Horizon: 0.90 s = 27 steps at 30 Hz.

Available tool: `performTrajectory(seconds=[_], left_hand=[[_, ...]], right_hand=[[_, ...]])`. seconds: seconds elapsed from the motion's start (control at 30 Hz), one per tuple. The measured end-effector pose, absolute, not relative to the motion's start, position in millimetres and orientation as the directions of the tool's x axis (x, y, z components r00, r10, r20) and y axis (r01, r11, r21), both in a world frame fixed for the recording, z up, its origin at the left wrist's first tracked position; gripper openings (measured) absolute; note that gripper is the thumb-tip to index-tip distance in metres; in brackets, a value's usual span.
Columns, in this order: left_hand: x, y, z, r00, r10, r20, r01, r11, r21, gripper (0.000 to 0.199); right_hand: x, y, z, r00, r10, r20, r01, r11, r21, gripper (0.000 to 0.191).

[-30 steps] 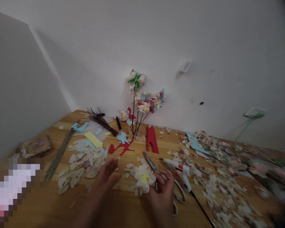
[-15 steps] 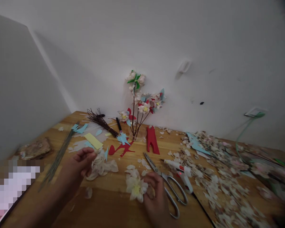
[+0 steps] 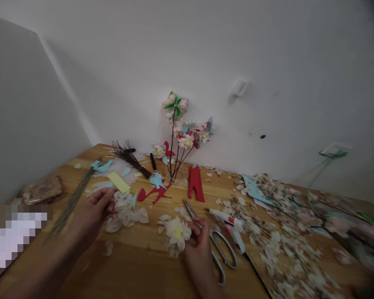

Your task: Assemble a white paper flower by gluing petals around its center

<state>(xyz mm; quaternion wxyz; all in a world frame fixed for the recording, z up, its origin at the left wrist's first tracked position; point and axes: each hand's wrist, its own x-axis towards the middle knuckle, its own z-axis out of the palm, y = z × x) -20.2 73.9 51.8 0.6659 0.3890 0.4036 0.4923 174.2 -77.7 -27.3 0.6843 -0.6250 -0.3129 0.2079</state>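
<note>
In my right hand (image 3: 199,241) is a white artificial flower (image 3: 178,233) with a yellow centre, its open face turned toward me. The fingers close at the flower's right side, and its stem is hidden by them. My left hand (image 3: 100,204) is at a pile of loose white petals (image 3: 126,214), thumb and fingers pinched together. Whether a petal is between those fingertips I cannot make out. Silver scissors (image 3: 224,249) lie partly behind my right hand. Just right of them rests a white glue gun (image 3: 229,220) with a small red light.
Branches with finished flowers (image 3: 186,141) stand upright by the wall. Nearby lie a red paper piece (image 3: 196,185), a yellow strip (image 3: 119,182), brown twigs (image 3: 132,160) and grey wires (image 3: 76,193). Petals (image 3: 277,241) are heaped at the right. A plastic-wrapped packet (image 3: 43,191) lies at the left.
My right hand has lifted the flower slightly. My left hand has moved a little up and left over the petal pile. The view has shifted slightly.
</note>
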Motion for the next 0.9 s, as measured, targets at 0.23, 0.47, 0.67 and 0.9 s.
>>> performTrajectory(seconds=[0.23, 0.47, 0.67, 0.9], left_hand=[[1.0, 37.8, 47.6, 0.47, 0.874, -0.122, -0.085, 0.183, 0.979, 0.035], [-10.0, 5.6, 39.5, 0.633, 0.773, -0.052, 0.124, -0.035, 0.992, 0.053], [-0.4, 1.2, 39.4, 0.482, 0.872, -0.08, 0.018, 0.081, 0.997, 0.042], [24.0, -5.7, 21.3, 0.576, 0.791, -0.206, -0.122, 0.333, 0.935, 0.044]], right_hand=[[177.4, -77.9, -23.0, 0.722, 0.652, 0.232, 0.13, 0.202, -0.971, 0.047], [173.9, -88.4, -15.6, 0.651, 0.698, 0.297, 0.177, 0.241, -0.954, 0.048], [167.8, -89.1, -17.6, 0.606, 0.735, 0.303, 0.151, 0.267, -0.952, 0.048], [165.8, -89.2, -25.5, 0.598, 0.741, 0.305, 0.145, 0.274, -0.951, 0.047]])
